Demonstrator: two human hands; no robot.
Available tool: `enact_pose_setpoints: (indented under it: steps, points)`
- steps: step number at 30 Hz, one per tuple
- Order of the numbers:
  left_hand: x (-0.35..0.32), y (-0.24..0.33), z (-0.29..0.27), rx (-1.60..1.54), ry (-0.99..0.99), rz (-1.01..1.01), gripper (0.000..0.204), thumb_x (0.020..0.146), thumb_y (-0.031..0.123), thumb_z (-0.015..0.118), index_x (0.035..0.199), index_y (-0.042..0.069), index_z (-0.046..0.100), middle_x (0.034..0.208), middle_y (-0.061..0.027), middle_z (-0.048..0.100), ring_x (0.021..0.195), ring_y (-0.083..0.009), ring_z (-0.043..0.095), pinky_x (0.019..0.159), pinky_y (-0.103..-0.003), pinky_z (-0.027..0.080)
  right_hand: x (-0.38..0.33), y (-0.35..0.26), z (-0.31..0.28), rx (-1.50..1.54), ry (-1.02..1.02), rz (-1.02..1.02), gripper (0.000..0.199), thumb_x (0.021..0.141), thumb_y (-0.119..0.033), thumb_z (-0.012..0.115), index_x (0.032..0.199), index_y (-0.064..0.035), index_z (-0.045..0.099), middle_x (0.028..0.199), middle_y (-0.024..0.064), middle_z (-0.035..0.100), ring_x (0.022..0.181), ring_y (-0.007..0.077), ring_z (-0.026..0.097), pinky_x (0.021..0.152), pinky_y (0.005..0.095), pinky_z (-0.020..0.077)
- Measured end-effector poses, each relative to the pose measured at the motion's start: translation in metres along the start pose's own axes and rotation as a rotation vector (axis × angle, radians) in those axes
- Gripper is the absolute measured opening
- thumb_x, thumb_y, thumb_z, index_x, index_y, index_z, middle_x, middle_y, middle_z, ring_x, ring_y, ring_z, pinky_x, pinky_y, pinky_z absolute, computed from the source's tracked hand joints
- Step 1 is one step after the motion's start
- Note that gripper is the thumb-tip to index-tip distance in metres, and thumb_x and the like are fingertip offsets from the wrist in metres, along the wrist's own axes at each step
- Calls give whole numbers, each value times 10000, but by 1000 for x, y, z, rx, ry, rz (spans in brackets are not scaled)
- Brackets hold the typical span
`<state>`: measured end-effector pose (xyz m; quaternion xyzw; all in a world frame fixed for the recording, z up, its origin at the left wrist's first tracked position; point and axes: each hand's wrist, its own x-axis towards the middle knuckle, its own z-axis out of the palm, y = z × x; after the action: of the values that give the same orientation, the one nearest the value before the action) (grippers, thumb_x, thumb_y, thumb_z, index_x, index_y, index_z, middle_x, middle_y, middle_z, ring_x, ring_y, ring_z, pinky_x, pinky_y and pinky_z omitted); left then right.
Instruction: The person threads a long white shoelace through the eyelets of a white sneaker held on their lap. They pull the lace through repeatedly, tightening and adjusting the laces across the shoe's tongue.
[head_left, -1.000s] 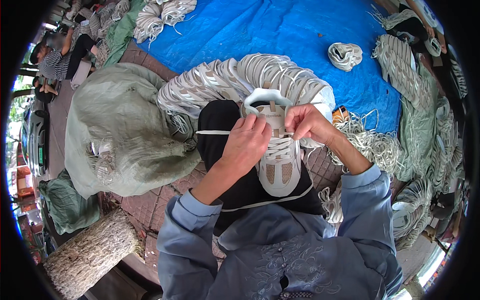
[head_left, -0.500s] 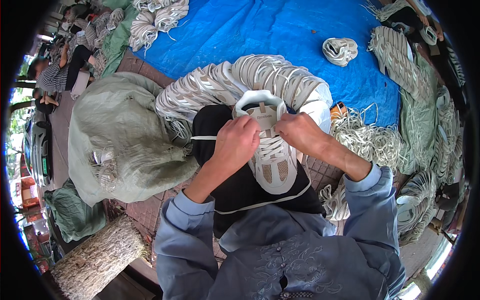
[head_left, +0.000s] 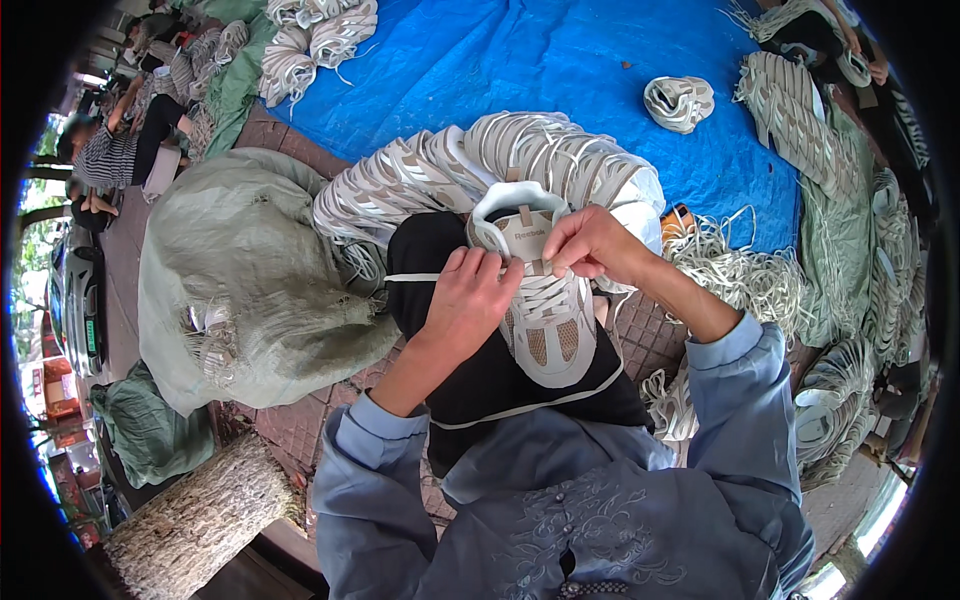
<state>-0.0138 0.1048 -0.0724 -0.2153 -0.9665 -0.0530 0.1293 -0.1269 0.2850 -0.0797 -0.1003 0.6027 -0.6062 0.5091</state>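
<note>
A white and beige sneaker [head_left: 545,330] rests on my black-trousered knee, toe toward me. My left hand [head_left: 468,300] pinches a white lace [head_left: 410,277] that runs out taut to the left from the upper eyelets. My right hand [head_left: 590,245] grips the lace at the top of the tongue, fingers closed beside the left hand. Both blue sleeves come in from the lower edge.
A curved row of matching sneakers [head_left: 470,165] lies just beyond my knee on a blue tarp [head_left: 560,60]. A grey-green sack [head_left: 240,270] sits at my left, a heap of loose laces [head_left: 740,275] at my right, a log [head_left: 190,520] lower left. Another person [head_left: 110,155] sits far left.
Both hands have drawn closer together at the top of the shoe, and the lace end still stretches out to the left. The view has tipped slightly.
</note>
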Motion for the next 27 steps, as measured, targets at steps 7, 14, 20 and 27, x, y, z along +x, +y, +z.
enact_pose_setpoints:
  steps: [7, 14, 20, 27]
  points:
    - [1, -2, 4, -440, 31, -204, 264, 685, 21, 590, 940, 58, 536, 707, -80, 548, 665, -239, 548, 587, -332, 446, -2, 6, 7, -1110, 181, -515, 128, 651, -65, 614, 742, 25, 610, 657, 130, 608, 540, 221, 594, 499, 328, 468]
    - [5, -10, -5, -61, 8, 77, 270, 647, 52, 577, 915, 59, 545, 663, -55, 476, 569, -174, 543, 499, -268, 458, 10, 0, 3, -1006, -2, -598, 131, 611, -112, 604, 570, 10, 579, 513, 95, 539, 422, 198, 507, 391, 291, 373]
    - [13, -8, 4, 113, -71, 75, 250, 640, 107, 586, 880, 38, 567, 615, -39, 442, 486, -136, 503, 446, -239, 428, 9, -10, -15, -253, -20, 119, 116, 598, -115, 622, 540, -24, 581, 457, 34, 482, 409, 51, 384, 373, 204, 258]
    - [11, -52, -12, -1613, -763, -941, 187, 802, 140, 547, 798, -44, 579, 463, 27, 372, 342, -23, 254, 323, -193, 157, 12, -2, 2, -626, 137, -158, 130, 601, -134, 611, 557, -13, 591, 486, 35, 546, 463, 106, 491, 451, 263, 376]
